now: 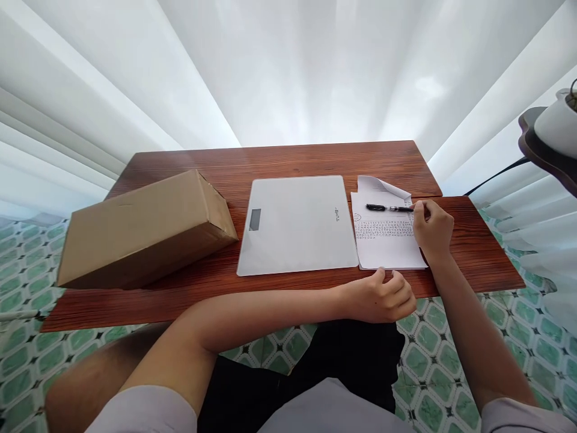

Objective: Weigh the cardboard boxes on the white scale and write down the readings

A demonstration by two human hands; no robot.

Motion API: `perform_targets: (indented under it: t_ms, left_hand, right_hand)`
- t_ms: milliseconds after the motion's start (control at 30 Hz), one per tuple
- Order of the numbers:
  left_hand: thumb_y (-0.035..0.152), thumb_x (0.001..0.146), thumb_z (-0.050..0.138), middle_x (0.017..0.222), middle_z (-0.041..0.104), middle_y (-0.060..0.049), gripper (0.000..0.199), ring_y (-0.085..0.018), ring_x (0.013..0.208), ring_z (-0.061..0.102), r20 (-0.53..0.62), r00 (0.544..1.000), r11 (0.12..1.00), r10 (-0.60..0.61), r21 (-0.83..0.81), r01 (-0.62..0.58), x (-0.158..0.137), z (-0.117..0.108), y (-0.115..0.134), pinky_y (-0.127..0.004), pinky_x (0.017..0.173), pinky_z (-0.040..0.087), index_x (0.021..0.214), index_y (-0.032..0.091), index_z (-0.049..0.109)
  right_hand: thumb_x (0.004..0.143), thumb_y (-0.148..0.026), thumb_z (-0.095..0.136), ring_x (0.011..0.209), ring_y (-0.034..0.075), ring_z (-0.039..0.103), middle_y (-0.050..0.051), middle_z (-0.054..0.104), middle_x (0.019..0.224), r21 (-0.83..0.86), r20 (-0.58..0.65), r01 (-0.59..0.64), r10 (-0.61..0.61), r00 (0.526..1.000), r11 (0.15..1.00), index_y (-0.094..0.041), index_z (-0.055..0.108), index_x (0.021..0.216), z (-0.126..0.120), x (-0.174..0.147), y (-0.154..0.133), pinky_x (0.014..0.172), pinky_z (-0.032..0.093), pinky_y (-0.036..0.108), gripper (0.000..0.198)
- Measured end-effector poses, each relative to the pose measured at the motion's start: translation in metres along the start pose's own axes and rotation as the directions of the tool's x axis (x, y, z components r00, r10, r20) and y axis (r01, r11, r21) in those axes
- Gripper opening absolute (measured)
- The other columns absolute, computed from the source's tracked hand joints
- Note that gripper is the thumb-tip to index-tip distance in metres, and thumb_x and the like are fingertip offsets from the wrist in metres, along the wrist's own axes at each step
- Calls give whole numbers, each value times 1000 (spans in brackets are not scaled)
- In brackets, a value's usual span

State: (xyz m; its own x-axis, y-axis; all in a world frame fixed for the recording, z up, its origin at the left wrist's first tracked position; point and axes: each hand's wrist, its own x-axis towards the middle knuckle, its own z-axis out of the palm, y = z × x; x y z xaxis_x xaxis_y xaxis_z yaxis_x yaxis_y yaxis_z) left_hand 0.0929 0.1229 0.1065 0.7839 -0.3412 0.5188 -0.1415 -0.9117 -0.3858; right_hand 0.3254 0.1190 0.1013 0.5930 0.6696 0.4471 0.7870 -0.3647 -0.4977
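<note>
My right hand (pixel 433 227) is closed, thumb and fingers pinching one end of a black pen (pixel 382 208). The pen lies level across the upper part of a stack of white paper sheets (pixel 390 254) with rows of small handwritten marks. The top edge of the paper is folded and curled. At the table's front edge, just below the paper, my left hand (pixel 383 294) rests with its fingers curled in and nothing visible in them. Left of the paper lies a flat white scale (pixel 300 231) with a small grey display.
A closed brown cardboard box (pixel 139 225) sits at the left of the brown wooden table (pixel 279 157). White curtains (pixel 297 72) hang behind. At the far right, a white pot (pixel 556 129) stands on a dark shelf. The floor (pixel 435 349) has green patterned tiles.
</note>
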Motion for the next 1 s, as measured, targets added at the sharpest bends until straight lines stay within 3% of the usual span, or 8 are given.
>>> perform_targets:
  t_ms: [300, 500, 600, 733, 900, 1000]
  left_hand:
    - [34, 97, 59, 106, 68, -6, 25, -18, 98, 61, -49, 998, 995, -36, 94, 41, -55, -67, -18, -35, 89, 56, 114, 19, 70]
    - [28, 89, 71, 103, 70, -2, 21, -15, 93, 63, -98, 966, 935, -239, 246, 256, -99, -113, -37, -35, 97, 56, 109, 21, 68]
    - [21, 86, 67, 101, 72, -3, 23, -17, 91, 62, -158, 918, 865, -364, 308, 396, -117, -132, -46, -35, 94, 56, 109, 21, 68]
    - [12, 78, 58, 101, 73, -7, 45, -22, 95, 60, -234, 816, 739, -528, 346, 577, -136, -150, -53, -39, 89, 53, 122, 14, 65]
    - [9, 75, 59, 102, 73, -8, 50, -23, 96, 59, -321, 735, 633, -597, 374, 678, -158, -168, -61, -38, 88, 49, 125, 13, 62]
    - [10, 78, 59, 101, 72, -8, 48, -23, 96, 61, -375, 683, 557, -626, 397, 729, -171, -183, -70, -37, 88, 47, 125, 15, 61]
  right_hand:
    - [97, -42, 40, 63, 21, 53, 8, 68, 71, -74, 29, -48, 51, 998, 996, -20, 76, 89, 3, 0, 6, 67, 35, 34, 43]
    - [95, -42, 41, 68, 24, 57, 9, 67, 68, -57, 48, -103, 106, 993, 993, -21, 76, 86, 0, 3, 9, 69, 36, 36, 42]
    - [94, -39, 39, 71, 25, 62, 9, 70, 70, -18, 65, -125, 126, 990, 992, -22, 73, 78, 0, 6, 12, 72, 40, 36, 42]
    - [91, -40, 42, 73, 26, 66, 9, 71, 72, 66, 87, -199, 193, 977, 978, -24, 68, 71, 3, 10, 19, 78, 45, 39, 36]
    - [86, -36, 41, 67, 30, 64, 10, 67, 66, 78, 52, -215, 211, 976, 974, -29, 65, 71, 2, 17, 30, 73, 47, 46, 29]
    - [87, -34, 37, 55, 29, 59, 8, 63, 58, 15, -76, -137, 137, 988, 991, -32, 59, 64, -4, 21, 26, 66, 46, 47, 32]
